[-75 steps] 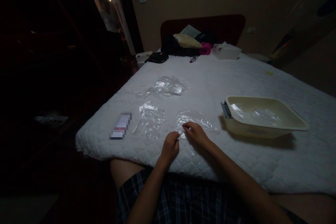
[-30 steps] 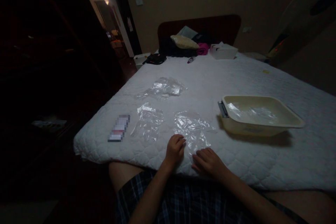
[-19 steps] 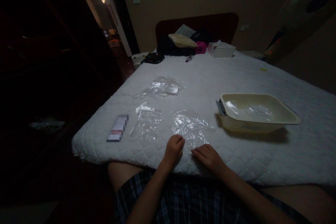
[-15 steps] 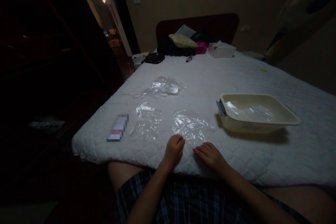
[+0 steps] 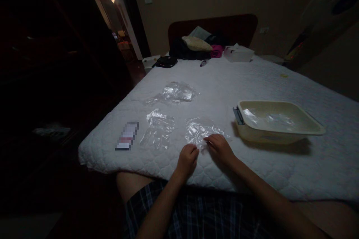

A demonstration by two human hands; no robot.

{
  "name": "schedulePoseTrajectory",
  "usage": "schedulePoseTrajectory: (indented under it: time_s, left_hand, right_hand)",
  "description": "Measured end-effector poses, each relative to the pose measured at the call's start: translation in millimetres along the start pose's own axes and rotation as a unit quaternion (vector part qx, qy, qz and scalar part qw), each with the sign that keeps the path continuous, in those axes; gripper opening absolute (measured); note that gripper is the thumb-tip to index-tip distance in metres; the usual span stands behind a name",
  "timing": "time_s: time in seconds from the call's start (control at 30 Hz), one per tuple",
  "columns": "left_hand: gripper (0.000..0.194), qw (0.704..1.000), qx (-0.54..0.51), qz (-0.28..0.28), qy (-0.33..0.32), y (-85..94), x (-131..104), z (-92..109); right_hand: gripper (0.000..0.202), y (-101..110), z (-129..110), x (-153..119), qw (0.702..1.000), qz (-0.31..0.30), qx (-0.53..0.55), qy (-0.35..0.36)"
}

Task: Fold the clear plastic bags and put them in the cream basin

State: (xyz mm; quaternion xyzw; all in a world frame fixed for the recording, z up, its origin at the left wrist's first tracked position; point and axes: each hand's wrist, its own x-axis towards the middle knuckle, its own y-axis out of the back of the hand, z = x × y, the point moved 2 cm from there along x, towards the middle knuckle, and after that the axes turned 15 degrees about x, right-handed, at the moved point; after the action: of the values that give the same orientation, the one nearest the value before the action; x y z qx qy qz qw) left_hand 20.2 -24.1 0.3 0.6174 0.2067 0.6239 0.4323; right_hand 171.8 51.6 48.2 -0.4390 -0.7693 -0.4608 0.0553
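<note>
Clear plastic film point(image 5: 195, 126) lies crinkled in front of you on the white quilted bed point(image 5: 213, 82), reaching from beneath your right hand point(image 5: 221, 150) toward the middle of the bed. Compared with half a second ago, you have moved that hand up and away from the bed's near edge, and it now covers part of the film's near side. The film's near end, spread out between your hands earlier, now looks shorter and bunched by your right fingers. Those fingers are bent toward the thumb; you can't tell from this view whether they pinch the film. Your left hand point(image 5: 187, 160) has hardly shifted, at the film's near left corner, with its fingers curled close together; whether they grip anything is hidden.

To the left, your second film piece point(image 5: 159, 129) lies flat as before, with the blurred-out flat object point(image 5: 127, 136) beyond it on its left. The far film pile point(image 5: 179, 92) remains farther up the bed. On your right, the cream basin point(image 5: 269, 137) stays upright, with shiny clear material point(image 5: 280, 119) inside.
</note>
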Motion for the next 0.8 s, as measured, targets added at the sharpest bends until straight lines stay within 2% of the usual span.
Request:
schedulePoseTrajectory:
  time_s: [0.13, 0.23, 0.37, 0.6, 0.8]
  left_hand:
    - [0.017, 1.000, 0.003, 0.004, 0.000, 0.3, -0.2, 0.4]
    - [0.017, 1.000, 0.009, 0.012, -0.006, 0.0, -0.3, 0.4]
    - [0.018, 0.999, 0.017, 0.026, -0.012, -0.7, -0.5, 0.0]
    - [0.017, 1.000, 0.021, 0.019, -0.008, 1.5, 0.1, 0.8]
    - [0.016, 0.999, 0.025, 0.028, -0.011, 2.5, 0.6, 1.5]
  right_hand:
    - [0.026, -10.9, 9.0, 7.2, 0.993, 0.013, 0.046, -0.105]
    - [0.034, -16.8, 9.1, 9.0, 0.990, 0.027, 0.048, -0.133]
    - [0.039, -19.7, 4.7, 12.2, 0.986, 0.055, 0.050, -0.148]
    - [0.035, -22.2, 5.7, 12.7, 0.983, 0.036, 0.094, -0.153]
    - [0.025, -20.9, 7.6, 5.9, 0.994, 0.035, 0.025, -0.100]
